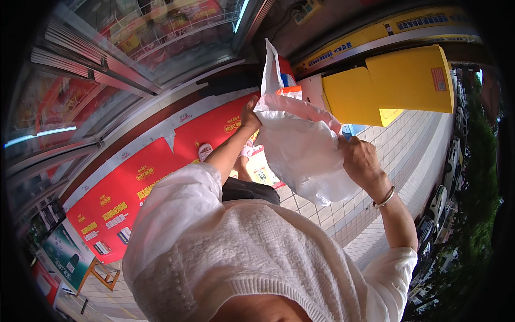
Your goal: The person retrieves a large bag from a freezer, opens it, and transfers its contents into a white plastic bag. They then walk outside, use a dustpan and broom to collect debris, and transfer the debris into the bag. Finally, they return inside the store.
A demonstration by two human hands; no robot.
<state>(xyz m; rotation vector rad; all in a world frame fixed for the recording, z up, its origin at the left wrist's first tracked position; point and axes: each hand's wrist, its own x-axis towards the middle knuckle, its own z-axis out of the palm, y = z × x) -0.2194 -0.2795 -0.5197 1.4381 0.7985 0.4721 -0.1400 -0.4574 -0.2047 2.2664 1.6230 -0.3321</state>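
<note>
A white plastic sack (305, 153) hangs in front of me, its mouth stretched between both hands. My left hand (251, 114) grips the rim at its left end. My right hand (359, 159), with a pale bangle (385, 197) on the wrist, clutches the rim at the other end. The bulk of the sack droops below the rim, crumpled and thin-looking. Just beyond the rim stands another white item (271, 70) with red, blue and orange parts; whether it belongs to the sack I cannot tell. What the sack holds inside is hidden.
Yellow panels (406, 80) stand beyond my right hand. Red printed mats (136, 189) bearing writing cover the ground at left, along a glass shopfront (161, 40). A sign board (66, 257) stands lower left. Light floor tiles (322, 213) stretch right, towards parked cars (440, 201).
</note>
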